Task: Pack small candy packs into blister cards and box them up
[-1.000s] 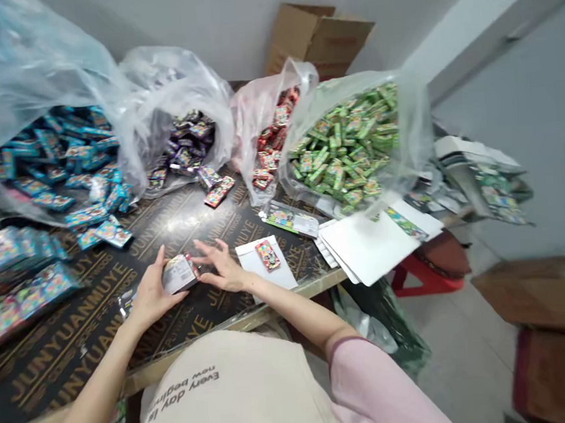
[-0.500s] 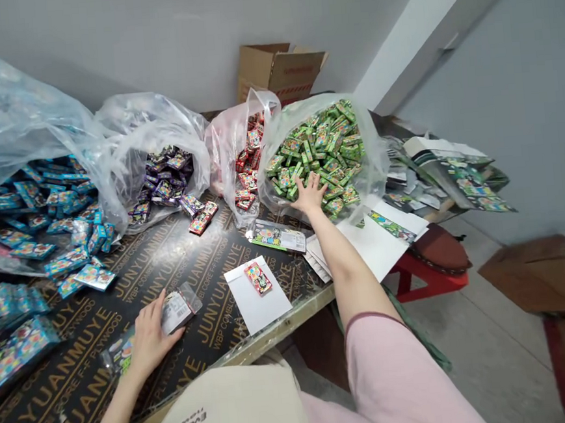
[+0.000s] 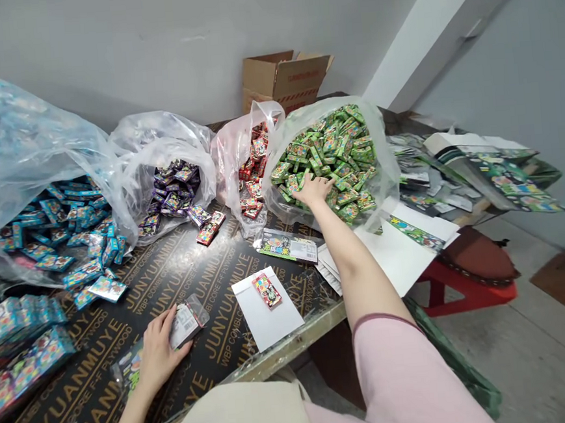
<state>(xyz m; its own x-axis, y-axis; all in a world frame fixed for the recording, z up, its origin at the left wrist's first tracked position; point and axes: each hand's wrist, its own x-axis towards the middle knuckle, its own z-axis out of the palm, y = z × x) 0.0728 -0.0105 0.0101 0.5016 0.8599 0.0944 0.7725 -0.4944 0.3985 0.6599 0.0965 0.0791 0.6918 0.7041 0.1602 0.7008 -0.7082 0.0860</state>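
My left hand (image 3: 161, 351) grips a clear plastic packet (image 3: 186, 324) lying on the dark table; a grey and white printed face with a barcode shows at its near end, and a green printed part sticks out behind the hand. My right hand (image 3: 315, 189) reaches into the mouth of a clear bag full of small green printed boxes (image 3: 339, 148). Its fingers are apart and rest on the boxes at the front of the pile. Between my arms, a small red patterned box (image 3: 266, 291) lies on a white card (image 3: 266, 323).
Further left stand bags of red boxes (image 3: 252, 168), purple boxes (image 3: 177, 187) and blue boxes (image 3: 75, 215). Stacked blue packs (image 3: 31, 374) fill the left edge. White sheets (image 3: 384, 255) lie under my right forearm, beside a flat green-printed packet (image 3: 288, 247). A red stool (image 3: 469, 288) stands beyond the table edge.
My right hand has left the packet and gone up and right to the green boxes, where it now rests lower among them. My left hand has stayed on the packet. The view has shifted.
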